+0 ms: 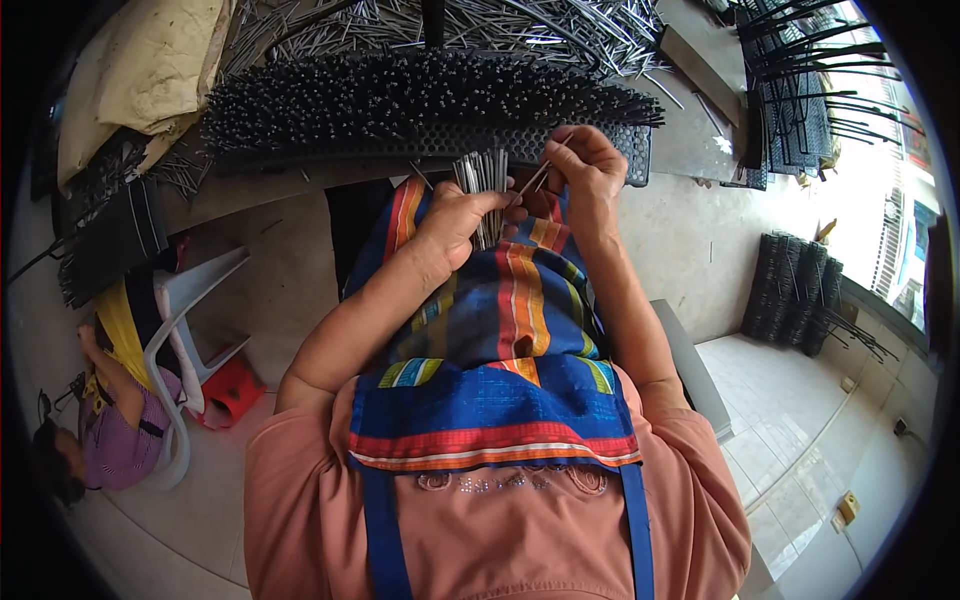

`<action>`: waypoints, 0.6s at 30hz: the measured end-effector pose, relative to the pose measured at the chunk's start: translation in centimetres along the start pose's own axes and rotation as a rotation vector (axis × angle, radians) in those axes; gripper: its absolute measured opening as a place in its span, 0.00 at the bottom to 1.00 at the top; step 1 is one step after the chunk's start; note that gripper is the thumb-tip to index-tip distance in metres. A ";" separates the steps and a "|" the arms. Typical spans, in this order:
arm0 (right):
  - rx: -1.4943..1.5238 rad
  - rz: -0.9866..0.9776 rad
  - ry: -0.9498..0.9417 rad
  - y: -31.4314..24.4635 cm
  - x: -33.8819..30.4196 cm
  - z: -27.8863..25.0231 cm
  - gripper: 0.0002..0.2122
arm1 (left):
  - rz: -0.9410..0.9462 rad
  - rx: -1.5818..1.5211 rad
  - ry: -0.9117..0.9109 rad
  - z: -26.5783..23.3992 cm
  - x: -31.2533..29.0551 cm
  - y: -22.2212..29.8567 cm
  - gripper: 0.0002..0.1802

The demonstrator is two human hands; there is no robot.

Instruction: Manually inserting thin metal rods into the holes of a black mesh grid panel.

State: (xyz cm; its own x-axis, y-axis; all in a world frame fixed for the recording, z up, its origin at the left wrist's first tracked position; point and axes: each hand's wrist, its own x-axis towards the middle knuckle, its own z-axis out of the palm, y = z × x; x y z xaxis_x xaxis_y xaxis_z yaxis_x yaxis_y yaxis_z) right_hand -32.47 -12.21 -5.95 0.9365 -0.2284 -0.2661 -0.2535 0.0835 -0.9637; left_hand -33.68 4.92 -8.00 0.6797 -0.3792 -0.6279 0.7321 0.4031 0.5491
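Note:
My left hand is closed round a bundle of thin grey metal rods, which stand roughly upright above my lap. Between the thumb and fingers of my right hand is a single thin rod, slanting down toward the bundle; its lower end is near my left fingertips. Just beyond both hands lies a black perforated tray, packed with upright dark rods that have small pale tips. A striped blue apron covers my lap under the hands.
Loose metal rods lie heaped behind the tray. More racks of black rods stand at the right, with dark bundles on the floor. At left are a grey plastic chair, a red container and another person.

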 end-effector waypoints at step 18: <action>-0.948 -0.937 0.163 0.4 2.6 -0.1 0.10 | -0.102 -0.009 0.084 0.3 0.2 -1.1 0.11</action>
State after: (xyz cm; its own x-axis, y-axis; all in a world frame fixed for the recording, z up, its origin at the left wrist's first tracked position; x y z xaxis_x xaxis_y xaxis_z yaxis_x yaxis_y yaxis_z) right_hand -30.10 -12.87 -7.00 0.8255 0.0532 0.5618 0.3317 -0.8512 -0.4067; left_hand -34.31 4.17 -8.53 0.5952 -0.3473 -0.7246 0.7966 0.3739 0.4750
